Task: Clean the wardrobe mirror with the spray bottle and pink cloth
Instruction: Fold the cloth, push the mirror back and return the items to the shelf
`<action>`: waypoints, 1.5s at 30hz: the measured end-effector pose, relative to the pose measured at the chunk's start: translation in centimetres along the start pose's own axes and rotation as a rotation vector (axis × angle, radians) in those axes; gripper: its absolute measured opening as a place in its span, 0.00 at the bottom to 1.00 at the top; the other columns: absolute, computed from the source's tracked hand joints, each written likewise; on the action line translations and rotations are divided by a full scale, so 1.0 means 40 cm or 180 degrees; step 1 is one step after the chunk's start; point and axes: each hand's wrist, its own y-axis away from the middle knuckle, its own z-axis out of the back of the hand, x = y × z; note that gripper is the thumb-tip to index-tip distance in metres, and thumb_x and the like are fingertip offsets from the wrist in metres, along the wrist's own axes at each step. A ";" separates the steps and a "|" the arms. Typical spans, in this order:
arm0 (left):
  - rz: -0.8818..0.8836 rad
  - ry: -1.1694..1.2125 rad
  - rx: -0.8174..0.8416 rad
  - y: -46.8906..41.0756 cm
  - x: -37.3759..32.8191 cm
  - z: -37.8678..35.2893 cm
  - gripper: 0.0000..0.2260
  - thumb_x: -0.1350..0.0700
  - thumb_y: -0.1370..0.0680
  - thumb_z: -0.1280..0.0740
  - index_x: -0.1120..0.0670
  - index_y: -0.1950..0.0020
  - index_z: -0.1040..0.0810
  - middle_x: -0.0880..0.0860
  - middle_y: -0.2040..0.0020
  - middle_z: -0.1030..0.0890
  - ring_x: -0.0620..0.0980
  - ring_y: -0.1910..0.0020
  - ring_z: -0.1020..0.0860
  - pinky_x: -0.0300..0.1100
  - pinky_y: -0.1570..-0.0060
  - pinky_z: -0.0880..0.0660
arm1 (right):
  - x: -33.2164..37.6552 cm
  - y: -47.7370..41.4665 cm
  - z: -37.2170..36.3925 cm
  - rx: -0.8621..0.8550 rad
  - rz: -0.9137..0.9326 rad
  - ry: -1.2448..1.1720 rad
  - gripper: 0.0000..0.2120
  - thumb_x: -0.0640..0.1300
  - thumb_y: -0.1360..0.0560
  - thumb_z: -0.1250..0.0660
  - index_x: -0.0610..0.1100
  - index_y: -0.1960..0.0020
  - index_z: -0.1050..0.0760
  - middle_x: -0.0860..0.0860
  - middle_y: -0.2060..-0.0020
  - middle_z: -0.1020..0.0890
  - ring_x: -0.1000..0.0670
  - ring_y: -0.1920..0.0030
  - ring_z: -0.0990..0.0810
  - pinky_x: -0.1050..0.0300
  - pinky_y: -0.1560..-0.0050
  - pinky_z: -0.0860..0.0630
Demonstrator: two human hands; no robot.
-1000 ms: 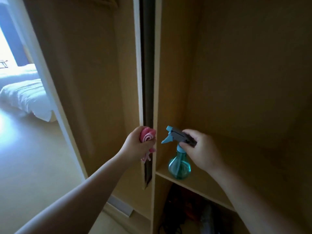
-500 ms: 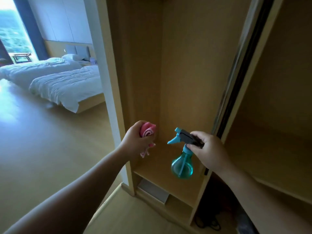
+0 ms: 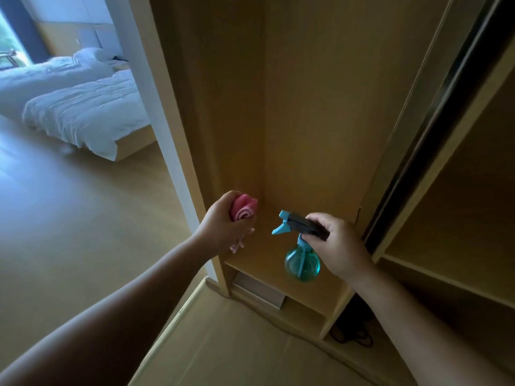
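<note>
Straight ahead stands an open, light-wood wardrobe (image 3: 306,107), seen from the wearer's head looking down past two bare forearms. On the left, the left hand (image 3: 223,221) is closed in a fist around a rolled pink cloth (image 3: 243,208); the roll's spiral end pokes out of the top of the fist and a loose corner hangs below it. On the right, the right hand (image 3: 340,246) grips the dark head of a spray bottle (image 3: 302,260) with curled fingers. The bottle's round teal body hangs beneath the hand, its blue nozzle points left toward the cloth, and the two are near but apart. Both are held in the air in front of the wardrobe's left compartment, above its low shelf (image 3: 264,254). Under that shelf lies a pale, flat box-like thing (image 3: 259,291). To the right, the dark edge of a sliding door panel (image 3: 446,107) runs diagonally between the left compartment and another one. Black cables (image 3: 354,334) lie on the bottom of that right compartment. Left of the wardrobe, past a white wall edge (image 3: 158,107), a wooden floor (image 3: 69,218) leads to a bed (image 3: 83,115) with white bedding, and bright daylight comes from a window (image 3: 5,37) at the far left.
</note>
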 end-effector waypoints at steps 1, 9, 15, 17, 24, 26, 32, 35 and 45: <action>0.0009 -0.0019 0.0035 -0.013 0.013 -0.002 0.20 0.61 0.29 0.24 0.48 0.43 0.27 0.51 0.52 0.22 0.48 0.63 0.17 0.51 0.68 0.18 | -0.008 -0.008 -0.009 -0.0018 -0.0012 0.0009 0.08 0.40 0.27 0.30 0.48 0.49 0.20 0.57 0.61 0.18 0.57 0.57 0.19 0.56 0.53 0.21; -0.0079 -0.0188 0.0488 -0.117 0.154 -0.011 0.19 0.61 0.28 0.25 0.48 0.43 0.28 0.52 0.53 0.22 0.48 0.65 0.18 0.50 0.71 0.18 | -0.060 -0.045 -0.113 -0.0179 -0.0357 -0.0097 0.07 0.36 0.27 0.30 0.47 0.51 0.20 0.53 0.59 0.17 0.57 0.56 0.20 0.60 0.56 0.23; -0.0265 -0.0248 0.0964 -0.210 0.316 -0.019 0.17 0.61 0.28 0.26 0.46 0.47 0.28 0.52 0.57 0.22 0.51 0.69 0.20 0.37 0.78 0.25 | -0.121 -0.041 -0.261 -0.0358 -0.0854 0.0123 0.08 0.37 0.27 0.29 0.48 0.52 0.20 0.54 0.60 0.18 0.56 0.58 0.21 0.58 0.56 0.24; -0.0327 -0.0246 0.1066 -0.234 0.375 -0.028 0.17 0.60 0.28 0.26 0.45 0.47 0.28 0.49 0.56 0.22 0.50 0.66 0.20 0.34 0.77 0.26 | -0.147 -0.037 -0.309 -0.0359 -0.1022 0.0147 0.08 0.37 0.27 0.29 0.48 0.51 0.20 0.55 0.59 0.18 0.57 0.57 0.20 0.57 0.55 0.23; -0.0343 -0.0252 0.1201 -0.255 0.622 -0.111 0.16 0.61 0.28 0.28 0.42 0.52 0.28 0.48 0.60 0.22 0.50 0.67 0.21 0.38 0.75 0.26 | -0.302 0.010 -0.486 -0.0311 -0.1267 0.0279 0.07 0.37 0.27 0.28 0.45 0.51 0.19 0.54 0.61 0.18 0.55 0.58 0.20 0.62 0.58 0.25; -0.0272 -0.0171 0.1194 -0.243 0.706 -0.149 0.15 0.63 0.28 0.29 0.43 0.53 0.27 0.50 0.62 0.22 0.52 0.69 0.21 0.42 0.77 0.26 | -0.371 0.032 -0.544 -0.0270 -0.1305 0.0257 0.07 0.37 0.28 0.28 0.45 0.51 0.19 0.54 0.61 0.18 0.56 0.59 0.20 0.62 0.58 0.25; -0.0250 -0.0165 0.1184 -0.192 0.972 -0.297 0.18 0.65 0.29 0.29 0.41 0.51 0.27 0.43 0.58 0.22 0.42 0.67 0.23 0.32 0.73 0.26 | -0.614 0.128 -0.744 -0.0132 -0.1438 0.0068 0.09 0.37 0.27 0.29 0.48 0.50 0.19 0.60 0.60 0.19 0.65 0.58 0.22 0.73 0.58 0.30; -0.0208 -0.0143 0.1216 -0.172 1.113 -0.376 0.19 0.64 0.28 0.30 0.39 0.52 0.26 0.44 0.60 0.22 0.47 0.70 0.22 0.37 0.78 0.27 | -0.741 0.180 -0.840 -0.0066 -0.1508 0.0058 0.10 0.37 0.26 0.30 0.51 0.52 0.21 0.59 0.60 0.19 0.64 0.57 0.21 0.73 0.58 0.29; -0.0228 -0.0105 0.1546 -0.182 1.533 -0.675 0.15 0.61 0.28 0.32 0.40 0.53 0.25 0.47 0.59 0.22 0.50 0.78 0.24 0.40 0.83 0.29 | -1.168 0.253 -1.071 0.0109 -0.1622 0.0852 0.06 0.38 0.24 0.34 0.45 0.49 0.22 0.48 0.58 0.19 0.47 0.57 0.22 0.53 0.58 0.27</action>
